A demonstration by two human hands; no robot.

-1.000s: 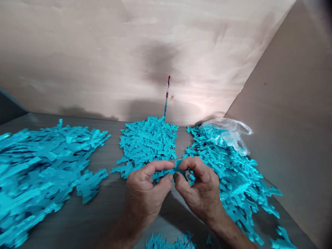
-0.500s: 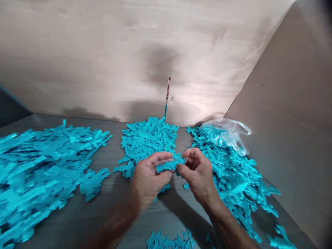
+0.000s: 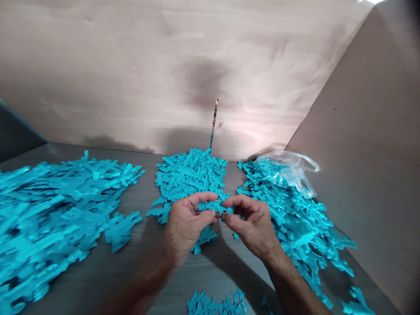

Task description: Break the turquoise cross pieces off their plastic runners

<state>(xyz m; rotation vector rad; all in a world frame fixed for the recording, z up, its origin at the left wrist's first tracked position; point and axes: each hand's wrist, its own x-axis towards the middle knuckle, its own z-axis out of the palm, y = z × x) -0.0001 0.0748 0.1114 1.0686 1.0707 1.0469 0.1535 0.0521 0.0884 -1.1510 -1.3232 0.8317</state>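
A small turquoise flat piece with a jagged, notched outline (image 3: 213, 206) is held up between my two hands, over the near edge of the middle heap. My left hand (image 3: 190, 223) pinches its left end between thumb and fingers. At the other end, my right hand (image 3: 251, 218) has thumb and forefinger closed on the piece. The fingers cover part of it, so its full shape is hidden. Behind the hands lies the middle heap of similar turquoise pieces (image 3: 190, 173).
A large turquoise heap (image 3: 65, 205) spreads on the left, another (image 3: 295, 223) on the right with a clear plastic bag (image 3: 295, 168) on it. Small scraps (image 3: 216, 302) lie near the front edge. A thin patterned stick (image 3: 214, 120) rises before the wooden back wall (image 3: 131, 65).
My right forefinger and thumb have shifted their grip on the piece, which now lies more level. The view has moved slightly; the heaps look the same.
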